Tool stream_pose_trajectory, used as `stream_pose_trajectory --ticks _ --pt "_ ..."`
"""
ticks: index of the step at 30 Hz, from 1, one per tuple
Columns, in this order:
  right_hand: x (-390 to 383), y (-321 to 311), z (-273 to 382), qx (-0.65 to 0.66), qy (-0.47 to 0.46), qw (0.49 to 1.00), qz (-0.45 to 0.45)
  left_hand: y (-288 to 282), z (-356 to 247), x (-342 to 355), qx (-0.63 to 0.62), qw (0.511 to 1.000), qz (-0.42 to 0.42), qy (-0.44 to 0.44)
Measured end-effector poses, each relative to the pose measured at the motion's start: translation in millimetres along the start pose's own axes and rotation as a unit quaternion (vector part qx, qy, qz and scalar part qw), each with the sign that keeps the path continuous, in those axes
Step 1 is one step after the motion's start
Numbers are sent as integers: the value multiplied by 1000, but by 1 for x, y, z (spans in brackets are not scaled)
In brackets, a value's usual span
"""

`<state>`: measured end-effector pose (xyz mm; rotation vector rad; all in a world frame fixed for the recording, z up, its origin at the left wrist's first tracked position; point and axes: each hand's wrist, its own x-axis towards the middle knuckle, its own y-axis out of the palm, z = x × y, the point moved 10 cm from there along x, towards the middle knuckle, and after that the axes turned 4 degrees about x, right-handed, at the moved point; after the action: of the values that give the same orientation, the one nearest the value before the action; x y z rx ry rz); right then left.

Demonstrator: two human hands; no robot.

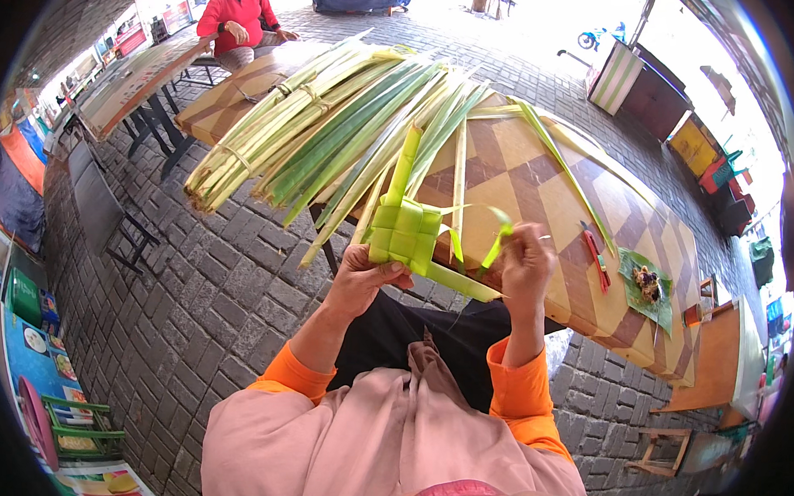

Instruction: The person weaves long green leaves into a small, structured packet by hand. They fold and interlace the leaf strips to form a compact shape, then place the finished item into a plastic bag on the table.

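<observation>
A woven palm-leaf pouch [407, 234], light green and squarish like a ketupat casing, is in front of me above my lap. My left hand [360, 281] grips its lower left side, thumb across the front. One leaf strip [400, 171] sticks up from the pouch's top, and another tail [465, 284] runs out to the lower right. To the right, my right hand [528, 259] is closed with its fingertips pinched around a thin, curling leaf strip [497, 246]. Part of that strip is hidden by the fingers.
Bundles of long palm leaves [349, 118] lie across the patterned table [534, 178]. A red cutter [598, 263] and a green leaf with food [648, 290] lie toward its right end. Across the table sits a person in red [231, 18]. A dark chair [102, 201] stands left.
</observation>
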<state>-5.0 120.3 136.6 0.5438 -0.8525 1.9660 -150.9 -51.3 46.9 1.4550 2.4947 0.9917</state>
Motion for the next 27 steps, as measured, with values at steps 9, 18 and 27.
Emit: stream_pose_trajectory --ticks 9,18,27 --pt "-13 54 23 390 5 921 15 16 8 -1 -42 998 31 -27" --pt "-18 60 15 400 72 912 58 22 7 -1 19 998 55 -7" --pt "-28 75 17 448 159 859 189 21 8 -2 14 998 54 -20"
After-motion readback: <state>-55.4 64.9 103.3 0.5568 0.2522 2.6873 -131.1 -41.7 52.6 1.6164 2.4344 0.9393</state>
